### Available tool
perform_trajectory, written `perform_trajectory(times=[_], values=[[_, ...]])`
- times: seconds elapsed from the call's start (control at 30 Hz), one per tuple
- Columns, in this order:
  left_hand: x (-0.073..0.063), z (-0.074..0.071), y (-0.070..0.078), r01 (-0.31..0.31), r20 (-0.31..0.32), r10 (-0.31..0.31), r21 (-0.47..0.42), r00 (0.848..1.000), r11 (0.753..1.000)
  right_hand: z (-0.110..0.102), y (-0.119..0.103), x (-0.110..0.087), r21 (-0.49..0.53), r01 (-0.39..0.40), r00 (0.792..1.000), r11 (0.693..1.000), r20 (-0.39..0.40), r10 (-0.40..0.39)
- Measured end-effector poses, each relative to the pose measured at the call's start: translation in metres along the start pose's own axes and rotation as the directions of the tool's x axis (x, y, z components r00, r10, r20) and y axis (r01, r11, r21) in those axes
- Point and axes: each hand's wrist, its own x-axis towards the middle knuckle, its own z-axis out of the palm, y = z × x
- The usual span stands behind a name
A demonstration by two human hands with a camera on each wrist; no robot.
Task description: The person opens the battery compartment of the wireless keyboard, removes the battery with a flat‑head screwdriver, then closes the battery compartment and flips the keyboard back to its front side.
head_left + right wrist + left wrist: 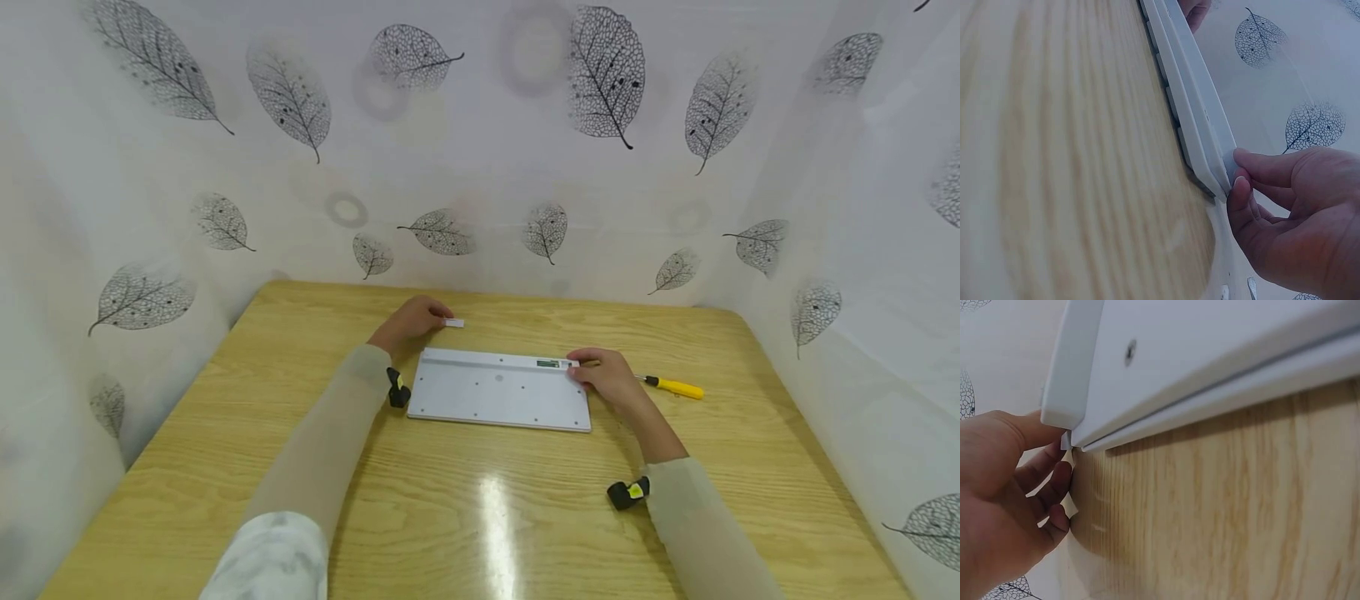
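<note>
A white keyboard (480, 400) lies face down on the wooden table, its screwed back upward; keys (1172, 103) show beneath it in the right wrist view. My right hand (609, 379) grips its far right corner between thumb and finger, close to a small opening (548, 363) with a green label-like patch. Beyond the keyboard's far left corner, my left hand (418, 320) pinches a small white rectangular piece (454, 322), which looks like a battery cover. In the left wrist view, the keyboard's edge hides most of that piece.
A screwdriver (678, 388) with a yellow handle lies right of the keyboard, its shaft partly behind my right hand. Leaf-patterned white curtain (480, 150) borders the table (420, 517) at the back and sides.
</note>
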Motion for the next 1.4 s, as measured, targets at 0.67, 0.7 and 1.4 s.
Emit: perform_trajectory(times=[0.67, 0.7, 1.4], values=[[-0.007, 0.005, 0.001, -0.013, -0.032, 0.010, -0.112, 0.999, 0.994, 0.000, 0.000, 0.001, -0.020, 0.010, 1.000, 1.000, -0.006, -0.010], [-0.008, 0.005, 0.003, -0.024, -0.033, 0.020, -0.118, 0.999, 0.993, 0.000, 0.000, 0.001, -0.020, 0.013, 1.000, 1.000, -0.004, -0.013], [-0.025, 0.046, 0.068, -0.102, 0.017, 0.108, -0.205, 0.994, 0.973, -0.001, 0.001, 0.001, -0.016, 0.033, 0.999, 0.999, -0.002, -0.033]])
